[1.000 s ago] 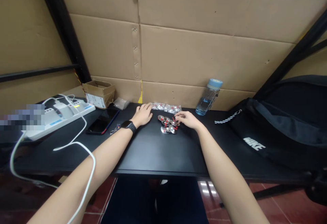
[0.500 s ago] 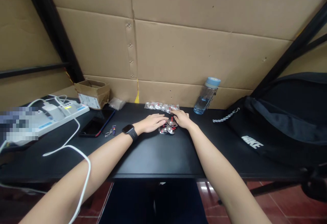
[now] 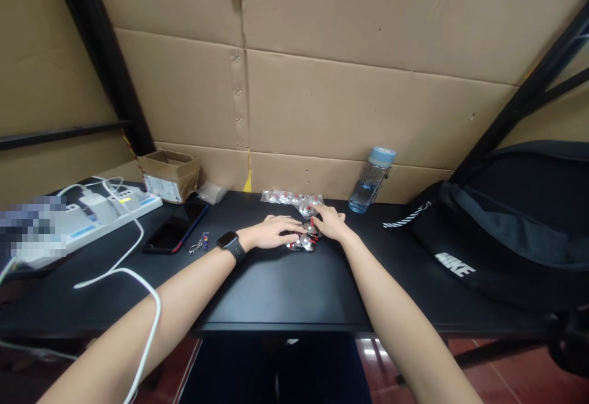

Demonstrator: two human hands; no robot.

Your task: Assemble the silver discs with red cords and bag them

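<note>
Silver discs [image 3: 304, 243] with red parts: where are they? (checker)

Heaped in a small pile on the black table [image 3: 276, 287], straight ahead of me and toward its far edge. All places below are taken from that pile. (me)

Hands? (checker)

My left hand [image 3: 271, 232] lies palm down on the pile's left side, fingers stretched out and slightly spread, touching the discs. It grips nothing that I can see. My right hand [image 3: 332, 225] is on the pile's right and far side, fingers curled in, tips at the discs. Whether they pinch one I cannot tell; the tips are too small to read. Black watch [image 3: 229, 242] on my left wrist, just left of the pile. (me)

Around it? (checker)

Just behind the pile: a clear packet [image 3: 283, 197] holding more discs of the same kind, close to the cardboard wall [image 3: 345, 103]. Behind and to the right, near: a water bottle [image 3: 370, 180] with a pale blue cap, upright by the wall. Well to the right: a black bag [image 3: 506, 238] with white lettering, lying on the table. Left of the pile, near: a small key ring [image 3: 200, 244], and beyond it a dark phone [image 3: 175, 229], flat. Farther left and behind: a small clear bag [image 3: 211, 193], then an open cardboard box [image 3: 170, 174] at the wall. Far left: a white power strip [image 3: 92, 210] with plugs in it. A white cable [image 3: 133, 269] runs from it toward me and crosses in front of my left forearm. (me)
</note>
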